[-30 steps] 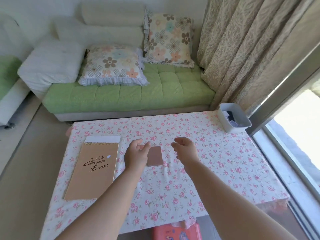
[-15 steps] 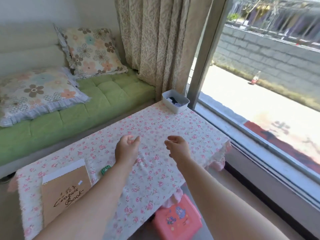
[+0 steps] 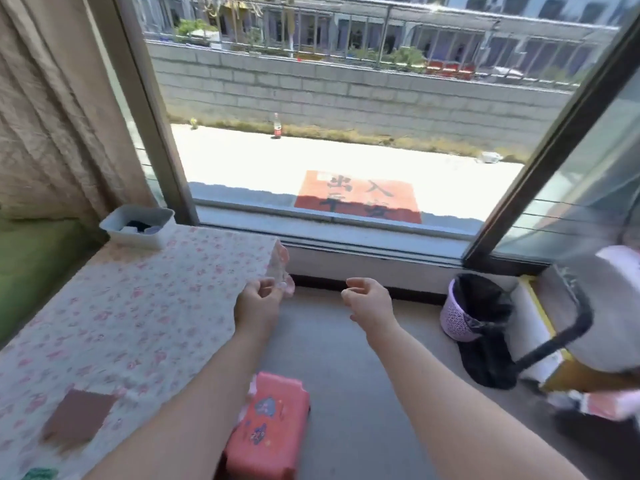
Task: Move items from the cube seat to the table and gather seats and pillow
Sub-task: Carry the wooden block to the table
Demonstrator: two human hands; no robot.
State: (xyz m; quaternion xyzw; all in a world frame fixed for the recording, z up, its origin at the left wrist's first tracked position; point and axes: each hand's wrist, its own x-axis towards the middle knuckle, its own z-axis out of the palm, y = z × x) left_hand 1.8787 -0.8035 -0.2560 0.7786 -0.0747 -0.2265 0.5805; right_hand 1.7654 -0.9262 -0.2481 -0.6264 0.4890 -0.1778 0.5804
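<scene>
Where table point(image 3: 138, 306) ends, pink seat point(image 3: 268, 427), lilac bin point(image 3: 456, 322)

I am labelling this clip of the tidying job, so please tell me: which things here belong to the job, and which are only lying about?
For the job: pink seat, table, brown pad on it.
Lying about: grey tray, purple bin, curtain, bottle outside.

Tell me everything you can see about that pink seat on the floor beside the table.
The pink seat is a boxy coral-pink block, plastic by its look, with rounded edges and blue cartoon prints on top. It stands upright on the grey floor beside the table, whose floral cloth frill overlaps its left edge. The left forearm crosses in front of its lower left corner; the left hand and right hand are off it.
</scene>
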